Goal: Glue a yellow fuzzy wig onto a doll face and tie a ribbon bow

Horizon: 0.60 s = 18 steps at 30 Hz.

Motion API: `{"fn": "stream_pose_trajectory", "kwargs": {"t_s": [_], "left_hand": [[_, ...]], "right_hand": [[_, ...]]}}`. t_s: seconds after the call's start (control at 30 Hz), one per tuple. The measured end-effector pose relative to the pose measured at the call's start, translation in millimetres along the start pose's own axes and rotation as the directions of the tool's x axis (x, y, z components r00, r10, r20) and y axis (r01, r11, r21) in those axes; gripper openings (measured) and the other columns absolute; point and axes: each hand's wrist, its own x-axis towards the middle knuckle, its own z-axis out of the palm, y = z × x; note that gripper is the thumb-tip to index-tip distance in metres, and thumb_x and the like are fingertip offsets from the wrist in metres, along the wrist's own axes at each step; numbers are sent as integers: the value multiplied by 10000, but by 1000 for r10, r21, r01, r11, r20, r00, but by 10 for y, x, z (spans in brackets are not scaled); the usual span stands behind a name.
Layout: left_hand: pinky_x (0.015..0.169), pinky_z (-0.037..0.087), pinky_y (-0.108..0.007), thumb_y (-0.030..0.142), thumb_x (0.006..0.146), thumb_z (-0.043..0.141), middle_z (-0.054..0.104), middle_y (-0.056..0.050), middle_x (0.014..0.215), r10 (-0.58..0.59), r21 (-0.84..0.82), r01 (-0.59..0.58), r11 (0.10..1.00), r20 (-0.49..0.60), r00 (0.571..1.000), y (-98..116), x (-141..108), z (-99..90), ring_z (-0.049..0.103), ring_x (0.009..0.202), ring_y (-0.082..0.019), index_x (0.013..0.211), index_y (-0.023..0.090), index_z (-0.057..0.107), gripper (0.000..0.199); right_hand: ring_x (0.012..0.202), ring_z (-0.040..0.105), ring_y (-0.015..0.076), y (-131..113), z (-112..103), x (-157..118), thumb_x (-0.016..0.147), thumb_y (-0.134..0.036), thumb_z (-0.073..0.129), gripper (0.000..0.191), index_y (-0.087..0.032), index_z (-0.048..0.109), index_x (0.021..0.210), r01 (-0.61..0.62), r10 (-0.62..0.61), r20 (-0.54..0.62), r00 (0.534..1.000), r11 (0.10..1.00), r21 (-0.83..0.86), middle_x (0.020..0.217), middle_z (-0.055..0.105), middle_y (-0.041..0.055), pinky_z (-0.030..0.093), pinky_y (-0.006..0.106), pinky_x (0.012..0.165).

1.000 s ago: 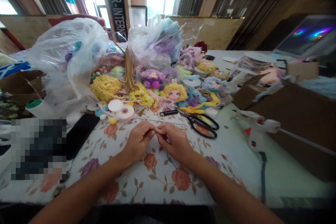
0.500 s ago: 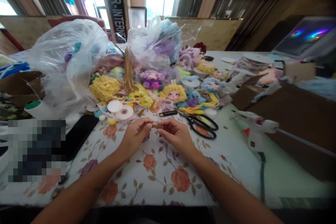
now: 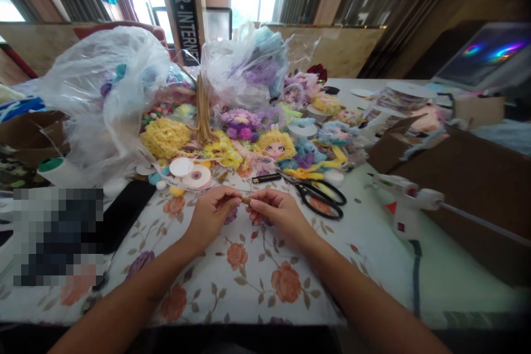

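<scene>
Between my two hands is a small golden-brown piece (image 3: pixel 246 199), pinched at both ends; it is too small to make out its kind. My left hand (image 3: pixel 213 210) grips its left end between thumb and fingertips. The thumb and fingers of my right hand (image 3: pixel 277 211) close on the other end and cover part of it. Just beyond lie a short black stick-like thing with gold marks (image 3: pixel 266 178) and black-handled scissors (image 3: pixel 321 199). A yellow-haired doll head (image 3: pixel 275 147) faces me behind them.
White ribbon rolls (image 3: pixel 194 175) and a black phone (image 3: pixel 129 215) lie to the left. A glue gun (image 3: pixel 404 199) and a cardboard box (image 3: pixel 464 204) stand right. Plastic bags (image 3: pixel 120 77), a bundle of tan cords (image 3: pixel 203 110) and fluffy yarn pieces (image 3: pixel 166 137) fill the back.
My right-hand fingers have closed further round the small piece, so less of it shows. Both hands stay in nearly the same place.
</scene>
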Motion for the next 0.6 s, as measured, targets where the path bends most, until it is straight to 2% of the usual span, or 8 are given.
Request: {"fn": "stream_pose_trajectory", "kwargs": {"t_s": [0.23,0.37,0.47,0.53,0.6], "left_hand": [[497,387,-203,335,821,596,561,21,608,-117,-81,114,990,-33,993,87,-64,58,479,535,-91,801,160,638,182],[489,380,-203,325,804,602,538,26,576,-161,-120,155,981,-48,986,113,-80,72,459,517,-88,763,149,627,183],[490,382,-208,331,800,602,535,26,570,-171,-130,164,978,-47,984,101,-81,76,459,514,-92,756,151,624,186],[495,389,-211,340,805,599,542,25,582,-156,-123,150,981,-42,987,89,-72,79,470,521,-97,775,154,623,189],[520,411,-217,347,816,592,587,10,653,-127,-124,122,985,-29,991,82,-57,76,506,560,-106,851,161,625,193]], "right_hand": [[517,623,119,86,43,-21,657,-332,780,229,-161,664,755,97,-98,-47,994,995,-30,585,671,-5,513,237,518],[509,626,143,150,67,-55,692,-343,754,201,-177,670,768,192,-205,-79,976,970,-153,581,667,-1,511,259,493],[552,646,163,172,71,-63,718,-326,732,155,-191,694,783,269,-306,-93,947,919,-288,620,679,12,533,286,534],[565,653,168,161,65,-47,725,-319,727,146,-194,705,796,267,-311,-105,945,915,-304,629,685,14,544,296,547],[583,662,167,135,54,-21,723,-324,728,170,-191,711,828,229,-259,-105,960,945,-234,640,693,10,557,298,556]]}}
